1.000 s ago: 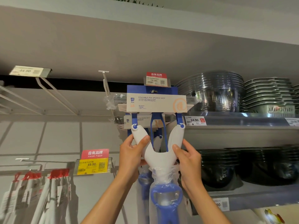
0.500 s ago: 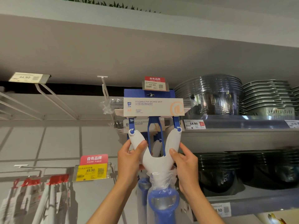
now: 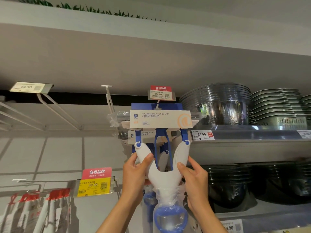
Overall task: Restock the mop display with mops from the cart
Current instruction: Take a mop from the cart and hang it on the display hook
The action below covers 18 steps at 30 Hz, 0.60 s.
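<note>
A foldable sponge mop [image 3: 162, 175] with a white Y-shaped yoke, blue links and a white-and-blue cardboard sleeve [image 3: 159, 121] hangs head-up on the display hook under the 19.90 price tag [image 3: 161, 93]. My left hand [image 3: 134, 174] grips the yoke's left arm, thumb across its front. My right hand [image 3: 193, 175] grips the right arm the same way. Clear plastic wraps the blue handle [image 3: 170, 216] below. Another mop of the same kind [image 3: 144, 134] hangs right behind it, mostly hidden.
An empty white peg hook [image 3: 109, 98] sticks out just left of the mop. Stacked clear bowls [image 3: 217, 103] and grey baskets [image 3: 277, 106] fill the shelf at right, dark bowls [image 3: 235, 182] below. At lower left hang red-and-white mops [image 3: 42, 207] under a 49.90 tag [image 3: 95, 185].
The view has tilted up slightly, so mop and hands sit lower in frame. Both hands keep the same grip on the yoke; the mop stays on its hook.
</note>
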{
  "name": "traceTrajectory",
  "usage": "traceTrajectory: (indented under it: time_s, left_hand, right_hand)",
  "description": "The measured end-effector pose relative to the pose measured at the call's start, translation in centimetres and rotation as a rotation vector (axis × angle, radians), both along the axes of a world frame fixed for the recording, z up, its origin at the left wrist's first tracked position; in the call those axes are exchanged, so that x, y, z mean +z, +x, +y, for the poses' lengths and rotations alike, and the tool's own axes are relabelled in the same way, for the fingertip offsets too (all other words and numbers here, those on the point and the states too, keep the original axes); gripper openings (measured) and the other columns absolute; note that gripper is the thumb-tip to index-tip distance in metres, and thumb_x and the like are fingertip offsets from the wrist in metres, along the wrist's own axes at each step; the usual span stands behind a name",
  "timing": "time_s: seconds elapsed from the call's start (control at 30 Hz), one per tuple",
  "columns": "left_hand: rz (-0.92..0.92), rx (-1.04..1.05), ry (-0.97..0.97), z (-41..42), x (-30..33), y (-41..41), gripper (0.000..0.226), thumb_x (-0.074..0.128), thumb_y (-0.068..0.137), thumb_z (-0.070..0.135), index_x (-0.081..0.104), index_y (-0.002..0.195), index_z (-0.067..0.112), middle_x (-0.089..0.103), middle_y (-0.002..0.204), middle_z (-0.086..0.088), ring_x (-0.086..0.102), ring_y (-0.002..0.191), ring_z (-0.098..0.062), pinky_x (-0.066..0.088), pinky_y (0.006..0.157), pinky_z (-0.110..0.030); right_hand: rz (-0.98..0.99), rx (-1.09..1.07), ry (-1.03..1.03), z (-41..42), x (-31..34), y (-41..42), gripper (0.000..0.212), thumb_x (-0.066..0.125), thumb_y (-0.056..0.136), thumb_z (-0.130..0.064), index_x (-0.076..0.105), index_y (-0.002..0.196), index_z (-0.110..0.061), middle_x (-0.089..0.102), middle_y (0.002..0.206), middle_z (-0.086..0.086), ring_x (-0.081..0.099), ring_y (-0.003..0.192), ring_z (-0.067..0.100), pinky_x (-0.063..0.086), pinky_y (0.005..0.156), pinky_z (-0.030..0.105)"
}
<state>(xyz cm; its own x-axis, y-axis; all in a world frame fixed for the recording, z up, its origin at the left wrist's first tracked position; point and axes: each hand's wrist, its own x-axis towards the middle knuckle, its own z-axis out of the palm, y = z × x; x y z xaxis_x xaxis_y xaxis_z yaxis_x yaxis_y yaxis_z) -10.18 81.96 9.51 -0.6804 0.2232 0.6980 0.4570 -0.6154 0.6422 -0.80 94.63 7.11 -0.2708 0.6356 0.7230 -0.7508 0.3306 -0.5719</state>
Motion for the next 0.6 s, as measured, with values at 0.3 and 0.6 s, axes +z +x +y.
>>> traceTrajectory:
  time_s: [0.3, 0.6]
  left_hand:
    - [-0.032, -0.032, 0.014, 0.8, 0.8, -0.3, 0.014, 0.074, 0.091, 0.026, 0.07, 0.104, 0.025, 0.076, 0.086, -0.008, 0.073, 0.068, -0.02, 0.057, 0.055, -0.036]
    - [-0.112, -0.041, 0.003, 2.5, 0.2, -0.9, 0.021, 0.071, 0.093, 0.024, 0.066, 0.113, 0.025, 0.075, 0.098, -0.009, 0.072, 0.086, -0.027, 0.056, 0.054, -0.032]
  right_hand:
    - [-0.042, -0.001, -0.003, 0.9, 1.4, -0.7, 0.04, 0.067, 0.093, -0.007, 0.061, 0.12, -0.035, 0.078, 0.084, -0.007, 0.075, 0.081, 0.013, 0.062, 0.068, 0.034]
    - [-0.127, 0.012, -0.026, 2.5, 1.5, -1.8, 0.04, 0.064, 0.093, -0.004, 0.06, 0.117, -0.036, 0.074, 0.077, -0.022, 0.073, 0.078, 0.005, 0.059, 0.063, 0.027]
